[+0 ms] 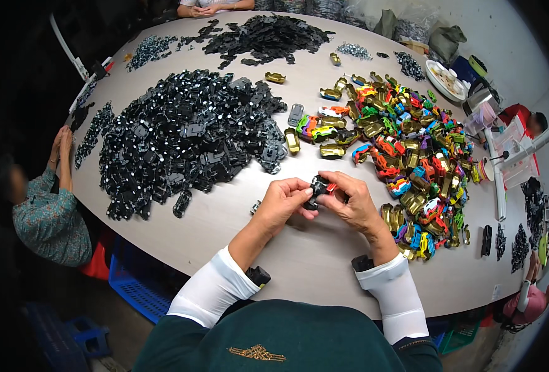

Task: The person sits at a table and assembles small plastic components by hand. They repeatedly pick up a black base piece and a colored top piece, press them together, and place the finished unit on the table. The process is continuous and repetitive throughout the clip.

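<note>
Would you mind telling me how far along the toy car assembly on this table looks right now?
Done: a heap of colourful car bodies lies at the right, though whether they are finished is unclear. In hand: the left hand and right hand hold one small car piece between them. Left: a large pile of black chassis parts remains, plus another black pile farther back.

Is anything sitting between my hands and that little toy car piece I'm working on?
No. The left hand and right hand already pinch the small black and red toy car piece between them above the table; nothing lies between.
</note>
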`<action>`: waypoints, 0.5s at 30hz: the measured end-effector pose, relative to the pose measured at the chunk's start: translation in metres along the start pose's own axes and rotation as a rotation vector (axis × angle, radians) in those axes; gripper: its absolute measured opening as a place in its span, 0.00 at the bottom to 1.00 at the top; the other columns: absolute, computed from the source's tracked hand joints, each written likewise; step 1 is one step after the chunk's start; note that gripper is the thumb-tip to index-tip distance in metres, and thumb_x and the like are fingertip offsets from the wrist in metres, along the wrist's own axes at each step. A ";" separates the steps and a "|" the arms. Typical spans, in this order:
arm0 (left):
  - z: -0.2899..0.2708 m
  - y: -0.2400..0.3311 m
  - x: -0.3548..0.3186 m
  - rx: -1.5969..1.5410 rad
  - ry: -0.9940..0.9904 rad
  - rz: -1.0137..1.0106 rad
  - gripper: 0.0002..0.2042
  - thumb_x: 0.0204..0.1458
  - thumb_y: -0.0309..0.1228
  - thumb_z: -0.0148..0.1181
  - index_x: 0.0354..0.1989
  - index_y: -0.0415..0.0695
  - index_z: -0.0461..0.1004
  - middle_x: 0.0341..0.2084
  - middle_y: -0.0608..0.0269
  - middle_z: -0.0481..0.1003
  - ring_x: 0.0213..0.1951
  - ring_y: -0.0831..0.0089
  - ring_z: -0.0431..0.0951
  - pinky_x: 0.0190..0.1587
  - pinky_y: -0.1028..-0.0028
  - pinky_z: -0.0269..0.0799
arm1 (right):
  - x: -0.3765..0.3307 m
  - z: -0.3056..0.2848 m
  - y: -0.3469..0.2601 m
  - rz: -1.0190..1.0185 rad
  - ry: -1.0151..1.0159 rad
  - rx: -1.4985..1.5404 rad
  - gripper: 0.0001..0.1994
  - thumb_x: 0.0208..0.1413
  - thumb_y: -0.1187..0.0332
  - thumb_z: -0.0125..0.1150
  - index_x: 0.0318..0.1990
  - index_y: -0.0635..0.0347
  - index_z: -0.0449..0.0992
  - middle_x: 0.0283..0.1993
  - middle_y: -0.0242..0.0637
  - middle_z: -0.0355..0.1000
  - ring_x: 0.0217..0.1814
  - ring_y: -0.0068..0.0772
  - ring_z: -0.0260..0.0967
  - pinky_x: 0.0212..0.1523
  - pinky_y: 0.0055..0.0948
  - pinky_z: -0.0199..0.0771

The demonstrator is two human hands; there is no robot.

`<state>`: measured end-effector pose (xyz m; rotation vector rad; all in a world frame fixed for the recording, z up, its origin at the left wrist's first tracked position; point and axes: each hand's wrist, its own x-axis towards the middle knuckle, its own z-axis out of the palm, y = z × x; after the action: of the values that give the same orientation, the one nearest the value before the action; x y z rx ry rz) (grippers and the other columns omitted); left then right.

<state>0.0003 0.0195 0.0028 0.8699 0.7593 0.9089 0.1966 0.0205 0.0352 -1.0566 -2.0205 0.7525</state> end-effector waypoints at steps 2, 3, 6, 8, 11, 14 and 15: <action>-0.001 0.003 0.002 -0.045 0.048 0.001 0.07 0.57 0.26 0.55 0.39 0.33 0.73 0.31 0.55 0.78 0.27 0.69 0.81 0.28 0.79 0.80 | 0.000 0.001 0.002 0.166 0.129 0.152 0.22 0.47 0.73 0.66 0.51 0.68 0.72 0.32 0.41 0.72 0.23 0.27 0.70 0.23 0.27 0.68; -0.002 0.006 0.002 -0.053 0.072 -0.001 0.09 0.56 0.25 0.55 0.43 0.34 0.71 0.33 0.53 0.78 0.29 0.68 0.82 0.29 0.78 0.81 | -0.001 0.001 0.003 0.248 0.194 0.228 0.20 0.48 0.73 0.65 0.51 0.67 0.72 0.32 0.41 0.72 0.22 0.27 0.71 0.22 0.28 0.68; -0.003 0.010 0.004 -0.079 0.112 0.014 0.16 0.55 0.23 0.56 0.51 0.35 0.65 0.37 0.47 0.78 0.32 0.64 0.82 0.32 0.76 0.82 | -0.008 -0.005 0.026 0.294 0.306 -0.260 0.13 0.52 0.70 0.63 0.44 0.66 0.74 0.26 0.45 0.74 0.22 0.43 0.72 0.24 0.35 0.71; -0.008 0.005 0.007 -0.090 0.116 0.044 0.18 0.54 0.22 0.55 0.53 0.36 0.62 0.39 0.45 0.78 0.34 0.63 0.82 0.33 0.75 0.82 | -0.006 0.001 0.019 0.397 0.273 -0.440 0.12 0.54 0.63 0.63 0.34 0.65 0.73 0.22 0.47 0.74 0.23 0.56 0.72 0.26 0.43 0.73; -0.007 0.003 0.007 -0.081 0.128 0.067 0.18 0.54 0.22 0.54 0.54 0.36 0.60 0.41 0.44 0.77 0.36 0.61 0.82 0.35 0.73 0.82 | -0.004 0.022 -0.001 0.454 0.177 -0.588 0.17 0.52 0.57 0.65 0.31 0.64 0.70 0.22 0.49 0.74 0.24 0.55 0.73 0.27 0.45 0.73; -0.006 0.003 0.007 -0.121 0.131 0.060 0.19 0.55 0.21 0.53 0.54 0.37 0.59 0.42 0.44 0.76 0.36 0.62 0.82 0.37 0.72 0.82 | -0.006 0.028 -0.002 0.444 0.175 -0.564 0.17 0.48 0.59 0.66 0.32 0.63 0.69 0.24 0.49 0.74 0.24 0.55 0.73 0.27 0.47 0.72; -0.006 0.004 0.007 -0.115 0.140 0.049 0.19 0.55 0.21 0.53 0.54 0.36 0.59 0.42 0.45 0.77 0.37 0.62 0.81 0.37 0.72 0.82 | -0.007 0.029 0.001 0.433 0.185 -0.542 0.16 0.48 0.60 0.66 0.34 0.63 0.69 0.25 0.49 0.74 0.24 0.55 0.73 0.26 0.47 0.72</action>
<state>-0.0032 0.0291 0.0024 0.7316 0.8012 1.0549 0.1765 0.0102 0.0156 -1.8418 -1.8951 0.2877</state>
